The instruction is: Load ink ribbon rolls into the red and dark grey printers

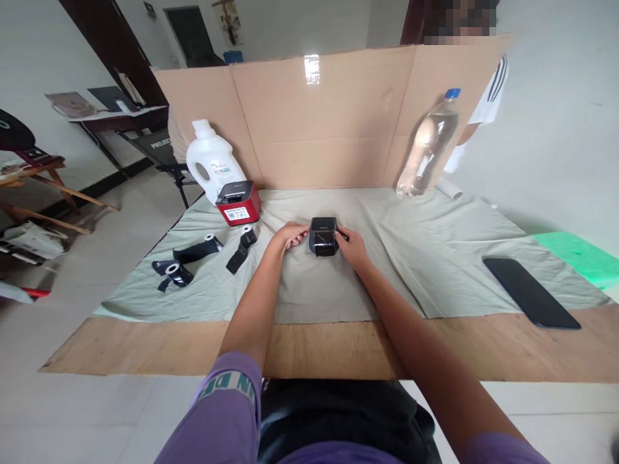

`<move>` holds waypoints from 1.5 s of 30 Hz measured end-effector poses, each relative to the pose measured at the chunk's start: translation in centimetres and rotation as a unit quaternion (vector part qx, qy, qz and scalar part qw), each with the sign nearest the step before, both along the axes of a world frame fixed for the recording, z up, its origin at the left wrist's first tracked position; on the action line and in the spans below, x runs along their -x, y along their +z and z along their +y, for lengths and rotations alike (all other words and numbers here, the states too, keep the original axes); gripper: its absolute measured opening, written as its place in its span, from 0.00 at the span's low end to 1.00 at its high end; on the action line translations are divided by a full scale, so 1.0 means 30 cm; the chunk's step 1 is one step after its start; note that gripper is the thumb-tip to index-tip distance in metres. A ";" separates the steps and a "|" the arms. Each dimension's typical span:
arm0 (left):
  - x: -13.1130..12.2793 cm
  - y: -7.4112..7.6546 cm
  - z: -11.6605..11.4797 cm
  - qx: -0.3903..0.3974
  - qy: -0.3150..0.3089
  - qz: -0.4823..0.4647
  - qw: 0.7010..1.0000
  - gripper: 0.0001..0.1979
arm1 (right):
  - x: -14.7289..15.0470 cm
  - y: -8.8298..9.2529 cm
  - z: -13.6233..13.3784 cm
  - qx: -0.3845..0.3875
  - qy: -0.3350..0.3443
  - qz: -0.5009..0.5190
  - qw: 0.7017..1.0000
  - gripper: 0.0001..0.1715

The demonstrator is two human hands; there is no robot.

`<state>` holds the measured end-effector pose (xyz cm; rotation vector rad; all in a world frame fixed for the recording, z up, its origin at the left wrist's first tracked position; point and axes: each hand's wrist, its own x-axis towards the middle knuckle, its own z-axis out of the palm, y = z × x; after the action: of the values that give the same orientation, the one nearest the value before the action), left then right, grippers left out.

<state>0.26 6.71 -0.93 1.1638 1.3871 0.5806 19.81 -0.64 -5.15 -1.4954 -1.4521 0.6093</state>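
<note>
A small black portable printer point(324, 236) with a glossy front lies on the grey-green cloth in the middle of the table. My left hand point(293, 235) is at its left side, fingers curled with the tips at its edge. On the opposite side my right hand point(352, 246) is closed on the printer's right edge, thumb toward the front. To the left lie several black rolls with loose strips: one roll point(242, 250) nearest my left hand, another roll point(199, 249) beyond it, and a third roll point(178, 275) closer to the table's edge.
Behind the rolls stand a red and black box-shaped device point(240, 205) and a white jug point(215, 161). A cardboard panel point(319, 129) closes off the back. A clear bottle with a blue cap point(429, 151) leans at the right rear. A black phone point(530, 293) lies front right. Behind the panel, a person's sleeve point(493, 90) shows.
</note>
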 end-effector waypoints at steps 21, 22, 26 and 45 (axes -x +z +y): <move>-0.017 -0.117 -0.025 -0.214 0.100 -0.012 0.972 0.07 | -0.002 -0.014 0.008 -0.011 -0.001 0.018 1.000 0.24; -0.013 -0.126 -0.032 -0.236 0.097 -0.015 0.967 0.06 | -0.002 -0.014 0.008 -0.011 -0.001 0.018 1.000 0.24; 0.016 -0.141 -0.059 -0.307 0.058 -0.021 0.950 0.05 | -0.002 -0.013 0.008 -0.005 -0.002 0.013 1.000 0.24; 0.053 -0.189 -0.065 -0.484 0.003 0.161 0.860 0.14 | -0.005 -0.007 0.008 0.005 0.004 0.003 1.000 0.25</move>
<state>-1.32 4.75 -6.59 2.1344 1.3848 1.2066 19.98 -0.41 -5.37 -1.4947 -1.4535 0.6275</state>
